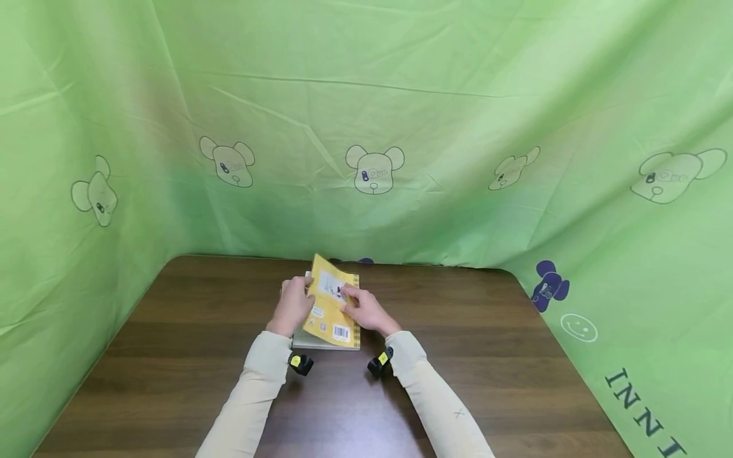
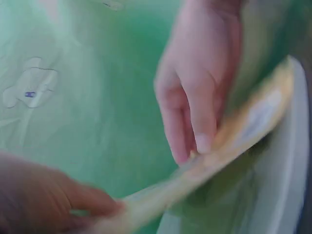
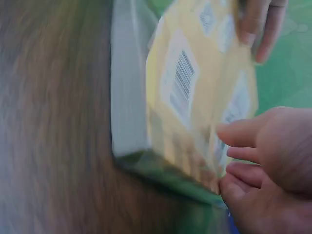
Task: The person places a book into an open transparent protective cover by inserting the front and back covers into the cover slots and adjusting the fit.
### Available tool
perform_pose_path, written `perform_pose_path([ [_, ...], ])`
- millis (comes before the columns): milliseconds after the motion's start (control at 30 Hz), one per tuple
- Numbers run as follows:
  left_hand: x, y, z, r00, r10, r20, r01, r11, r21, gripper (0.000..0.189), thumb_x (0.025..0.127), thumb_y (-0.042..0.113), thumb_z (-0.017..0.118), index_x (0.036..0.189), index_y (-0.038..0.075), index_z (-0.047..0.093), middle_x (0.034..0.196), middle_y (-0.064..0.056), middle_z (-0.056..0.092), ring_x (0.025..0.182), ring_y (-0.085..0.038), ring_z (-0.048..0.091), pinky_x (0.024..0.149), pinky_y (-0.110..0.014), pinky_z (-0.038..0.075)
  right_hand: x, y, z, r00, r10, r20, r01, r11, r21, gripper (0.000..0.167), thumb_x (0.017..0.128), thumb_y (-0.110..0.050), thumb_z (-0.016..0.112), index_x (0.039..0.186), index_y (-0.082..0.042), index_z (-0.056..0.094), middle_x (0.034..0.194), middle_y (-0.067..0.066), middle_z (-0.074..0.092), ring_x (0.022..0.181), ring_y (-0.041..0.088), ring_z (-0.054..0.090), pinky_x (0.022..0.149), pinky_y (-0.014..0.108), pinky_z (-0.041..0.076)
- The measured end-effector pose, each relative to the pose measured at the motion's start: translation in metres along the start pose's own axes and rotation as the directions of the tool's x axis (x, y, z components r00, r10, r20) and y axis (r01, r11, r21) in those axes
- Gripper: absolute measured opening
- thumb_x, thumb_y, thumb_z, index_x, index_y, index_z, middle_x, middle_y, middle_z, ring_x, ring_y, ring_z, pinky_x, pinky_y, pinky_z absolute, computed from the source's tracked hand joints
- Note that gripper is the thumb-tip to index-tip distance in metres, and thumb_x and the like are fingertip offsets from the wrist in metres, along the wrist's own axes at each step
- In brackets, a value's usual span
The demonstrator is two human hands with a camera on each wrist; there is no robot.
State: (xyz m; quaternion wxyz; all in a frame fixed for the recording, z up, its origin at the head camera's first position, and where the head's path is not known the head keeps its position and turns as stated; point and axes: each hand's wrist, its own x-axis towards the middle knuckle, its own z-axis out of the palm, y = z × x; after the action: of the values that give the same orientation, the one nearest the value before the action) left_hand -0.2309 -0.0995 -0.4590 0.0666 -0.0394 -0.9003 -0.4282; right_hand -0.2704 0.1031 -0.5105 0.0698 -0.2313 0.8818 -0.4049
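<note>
A thick book with a yellow back cover lies on the table, its cover lifted along the left edge and leaning up at a slant. Pale pages show beneath it. My left hand pinches that raised left edge, the thumb over the yellow face. On the right part of the cover, near the spine, rest the fingers of my right hand, spread a little apart. A barcode is printed on the yellow face. The left wrist view is blurred, with the cover seen nearly edge-on.
The brown wooden table extends around the book. A green cloth with printed bear heads hangs behind the table and down both sides. Small black devices are strapped at both wrists.
</note>
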Motion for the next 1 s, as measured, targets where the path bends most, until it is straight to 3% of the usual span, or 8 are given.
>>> perform_pose_path([
  [100, -0.001, -0.01, 0.003, 1.0, -0.022, 0.015, 0.019, 0.988, 0.154, 0.034, 0.089, -0.011, 0.062, 0.123, -0.015, 0.064, 0.115, -0.034, 0.067, 0.098, -0.039, 0.071, 0.085, -0.047, 0.061, 0.0, -0.002, -0.003, 0.998, -0.017, 0.055, 0.024, 0.991, -0.13, 0.051, 0.098, -0.01, 0.065, 0.146, 0.002, 0.051, 0.157, 0.02, 0.043, 0.146, 0.036, 0.04, 0.121, 0.045, 0.033],
  [200, -0.002, -0.018, 0.008, 0.999, -0.039, 0.034, 0.03, 0.971, 0.238, 0.02, 0.087, -0.012, 0.062, 0.106, -0.013, 0.068, 0.099, -0.029, 0.069, 0.084, -0.034, 0.069, 0.078, -0.046, 0.061, 0.0, -0.005, -0.006, 0.994, -0.025, 0.108, 0.047, 0.977, -0.21, 0.05, 0.1, -0.013, 0.064, 0.146, 0.001, 0.052, 0.158, 0.019, 0.041, 0.147, 0.037, 0.038, 0.122, 0.046, 0.032],
  [400, -0.001, -0.023, 0.014, 0.992, -0.068, 0.105, 0.042, 0.971, 0.235, 0.005, 0.09, -0.007, 0.064, 0.086, -0.005, 0.065, 0.084, -0.018, 0.065, 0.072, -0.023, 0.057, 0.068, -0.038, 0.055, -0.001, -0.004, -0.009, 0.99, -0.024, 0.139, 0.059, 0.964, -0.259, 0.049, 0.101, -0.015, 0.062, 0.147, -0.001, 0.052, 0.16, 0.019, 0.038, 0.148, 0.038, 0.036, 0.121, 0.047, 0.033],
  [667, -0.003, -0.018, 0.019, 0.988, -0.088, 0.125, 0.064, 0.981, 0.183, 0.036, 0.085, 0.001, 0.077, 0.065, 0.006, 0.047, 0.066, -0.006, 0.047, 0.061, -0.018, 0.044, 0.053, -0.026, 0.036, -0.006, 0.003, -0.013, 0.988, -0.007, 0.157, 0.044, 0.971, -0.236, 0.049, 0.102, -0.018, 0.061, 0.148, -0.003, 0.051, 0.162, 0.016, 0.036, 0.15, 0.037, 0.033, 0.122, 0.049, 0.031],
  [800, -0.004, -0.017, 0.024, 0.988, -0.089, 0.126, 0.068, 0.984, 0.163, 0.04, 0.083, 0.001, 0.079, 0.063, 0.009, 0.044, 0.063, -0.003, 0.042, 0.057, -0.016, 0.041, 0.051, -0.025, 0.033, -0.009, 0.007, -0.018, 0.986, -0.012, 0.164, 0.049, 0.975, -0.218, 0.049, 0.102, -0.018, 0.061, 0.148, -0.003, 0.051, 0.162, 0.015, 0.036, 0.151, 0.036, 0.032, 0.122, 0.049, 0.031],
  [1000, -0.003, -0.014, 0.033, 0.992, -0.087, 0.091, 0.071, 0.983, 0.167, 0.021, 0.082, 0.006, 0.083, 0.077, -0.003, 0.065, 0.07, -0.01, 0.057, 0.063, -0.018, 0.049, 0.057, -0.031, 0.047, -0.011, 0.012, -0.024, 0.989, -0.003, 0.149, 0.035, 0.977, -0.212, 0.049, 0.102, -0.018, 0.062, 0.148, -0.005, 0.052, 0.162, 0.014, 0.037, 0.151, 0.035, 0.032, 0.122, 0.049, 0.031],
])
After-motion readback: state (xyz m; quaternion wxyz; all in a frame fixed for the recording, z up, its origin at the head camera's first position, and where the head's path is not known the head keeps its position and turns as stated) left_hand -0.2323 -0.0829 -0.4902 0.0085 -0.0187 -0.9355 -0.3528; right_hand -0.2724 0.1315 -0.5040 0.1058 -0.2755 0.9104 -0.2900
